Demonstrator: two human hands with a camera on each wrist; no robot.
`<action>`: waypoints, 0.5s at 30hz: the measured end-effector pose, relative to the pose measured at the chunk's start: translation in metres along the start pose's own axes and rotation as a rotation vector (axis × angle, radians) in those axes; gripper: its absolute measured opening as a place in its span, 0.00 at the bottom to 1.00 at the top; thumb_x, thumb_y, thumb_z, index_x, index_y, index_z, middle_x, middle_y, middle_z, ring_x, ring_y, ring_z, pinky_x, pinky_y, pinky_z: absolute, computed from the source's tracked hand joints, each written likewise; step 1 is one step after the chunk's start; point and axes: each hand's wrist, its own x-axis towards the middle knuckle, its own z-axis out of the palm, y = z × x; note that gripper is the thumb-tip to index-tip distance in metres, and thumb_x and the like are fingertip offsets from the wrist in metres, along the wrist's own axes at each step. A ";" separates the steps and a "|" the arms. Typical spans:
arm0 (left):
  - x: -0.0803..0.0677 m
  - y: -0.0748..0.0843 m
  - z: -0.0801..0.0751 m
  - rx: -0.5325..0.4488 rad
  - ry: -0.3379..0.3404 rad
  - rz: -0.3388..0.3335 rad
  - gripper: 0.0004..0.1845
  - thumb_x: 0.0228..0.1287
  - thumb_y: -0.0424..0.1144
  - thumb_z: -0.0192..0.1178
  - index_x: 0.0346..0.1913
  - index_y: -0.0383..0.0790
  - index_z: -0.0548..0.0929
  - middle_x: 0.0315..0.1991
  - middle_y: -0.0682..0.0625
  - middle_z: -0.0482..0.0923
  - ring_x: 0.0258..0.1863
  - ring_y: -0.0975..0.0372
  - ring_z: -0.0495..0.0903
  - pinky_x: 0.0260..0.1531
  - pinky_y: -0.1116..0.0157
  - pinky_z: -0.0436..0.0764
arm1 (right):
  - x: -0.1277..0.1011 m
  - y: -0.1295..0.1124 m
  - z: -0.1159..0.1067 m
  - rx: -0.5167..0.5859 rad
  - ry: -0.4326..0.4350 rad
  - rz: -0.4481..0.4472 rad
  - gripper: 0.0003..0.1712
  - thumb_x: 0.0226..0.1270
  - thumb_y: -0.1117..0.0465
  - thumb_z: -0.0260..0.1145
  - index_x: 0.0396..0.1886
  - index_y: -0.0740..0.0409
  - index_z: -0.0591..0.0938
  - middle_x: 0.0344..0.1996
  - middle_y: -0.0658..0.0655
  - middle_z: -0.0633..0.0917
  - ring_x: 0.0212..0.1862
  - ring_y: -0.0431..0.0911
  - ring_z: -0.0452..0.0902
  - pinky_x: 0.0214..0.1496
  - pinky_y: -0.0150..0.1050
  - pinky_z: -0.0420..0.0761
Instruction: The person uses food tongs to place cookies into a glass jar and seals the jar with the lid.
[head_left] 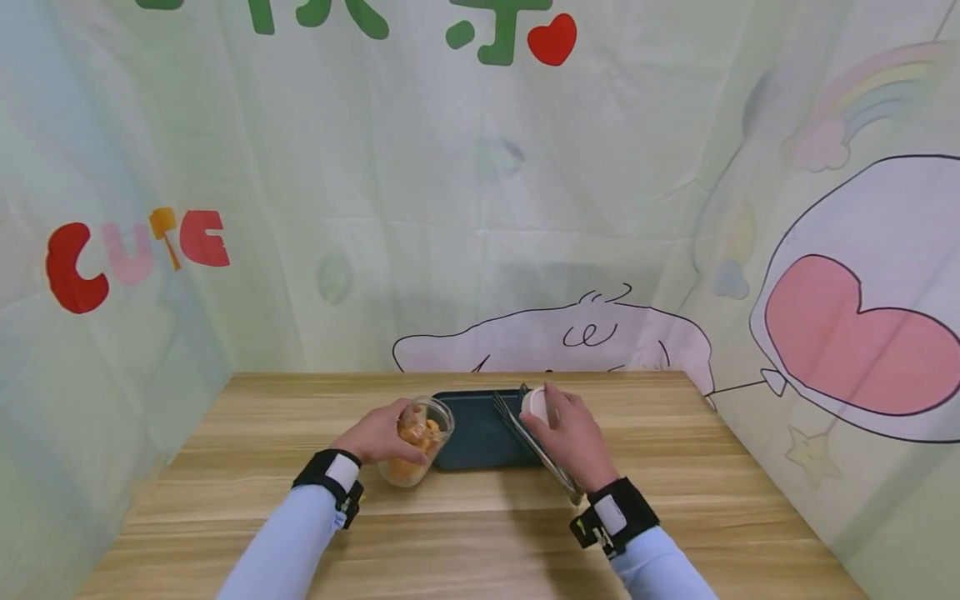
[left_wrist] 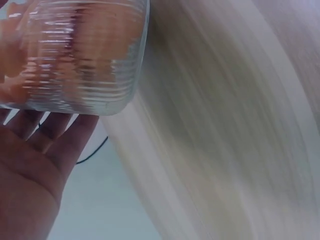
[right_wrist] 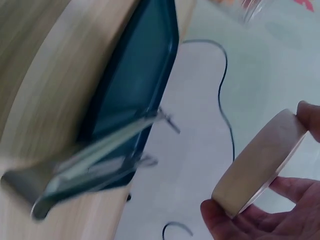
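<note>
My left hand (head_left: 378, 435) grips a clear ribbed jar (head_left: 405, 475) around its side. The jar leans, its open mouth pointing up and to the right in the head view. Orange food pieces (left_wrist: 102, 37) show through its wall. In my right hand (head_left: 579, 437) is a round white lid (head_left: 536, 403), pinched at its edge between fingers and thumb. Just left of that hand, metal tongs (head_left: 553, 468) slant across the right part of a dark teal tray (head_left: 471, 432), their handle end reaching toward me past the tray's near edge.
Wood-grain table (head_left: 247, 467) extends around the tray on all sides. Behind and beside it hangs a pale printed cloth (head_left: 315, 167) with cartoon figures and letters. Black wrist straps (head_left: 626, 508) sit over light blue sleeves.
</note>
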 end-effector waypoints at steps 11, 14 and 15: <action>0.004 0.016 0.004 0.044 -0.039 0.042 0.44 0.38 0.45 0.79 0.62 0.40 0.72 0.46 0.48 0.81 0.43 0.59 0.78 0.49 0.57 0.80 | 0.003 -0.033 0.031 0.158 -0.111 -0.014 0.41 0.67 0.43 0.64 0.74 0.55 0.65 0.67 0.68 0.72 0.61 0.59 0.74 0.60 0.60 0.76; 0.004 0.019 0.005 0.061 -0.054 0.032 0.42 0.39 0.45 0.80 0.61 0.42 0.72 0.45 0.49 0.81 0.42 0.59 0.78 0.49 0.56 0.80 | 0.004 -0.037 0.041 0.189 -0.145 -0.010 0.41 0.68 0.42 0.63 0.74 0.53 0.65 0.68 0.67 0.71 0.64 0.59 0.73 0.62 0.60 0.75; 0.004 0.020 0.005 0.068 -0.059 0.033 0.42 0.38 0.45 0.80 0.60 0.42 0.72 0.45 0.48 0.81 0.42 0.59 0.78 0.49 0.56 0.80 | 0.004 -0.038 0.044 0.203 -0.157 -0.007 0.40 0.68 0.42 0.63 0.74 0.53 0.65 0.68 0.67 0.71 0.64 0.59 0.72 0.62 0.60 0.75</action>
